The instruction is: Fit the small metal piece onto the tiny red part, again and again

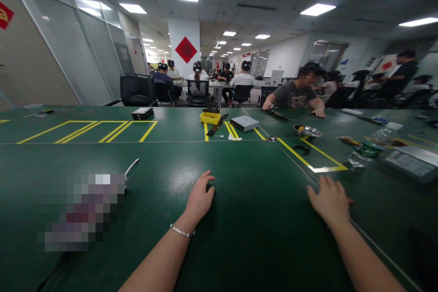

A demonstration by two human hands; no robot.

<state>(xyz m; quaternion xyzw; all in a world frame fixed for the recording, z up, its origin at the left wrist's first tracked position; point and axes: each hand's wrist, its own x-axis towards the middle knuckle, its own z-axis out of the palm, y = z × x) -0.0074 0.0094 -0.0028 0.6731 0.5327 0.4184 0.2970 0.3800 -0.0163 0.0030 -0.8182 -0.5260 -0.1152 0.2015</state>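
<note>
Both of my hands rest on the green tabletop (253,219). My left hand (200,196), with a beaded bracelet (182,231) at its wrist, lies left of the middle, thumb and fingers apart, holding nothing. Farther right, my right hand (329,200) lies palm down with its fingers spread and nothing in it. It is close to a seam in the table, below a yellow-taped corner (330,169). To the left of my left hand lies a blurred-out long object (85,212) with a pale strap end and a dark cord.
Across the table are a yellow bin (210,118), a silver box (244,123), a dark box (142,113) and a metal bowl (308,132). A clear bottle (366,153) and a grey-white case (414,162) lie at right. A person (297,89) leans on the far edge.
</note>
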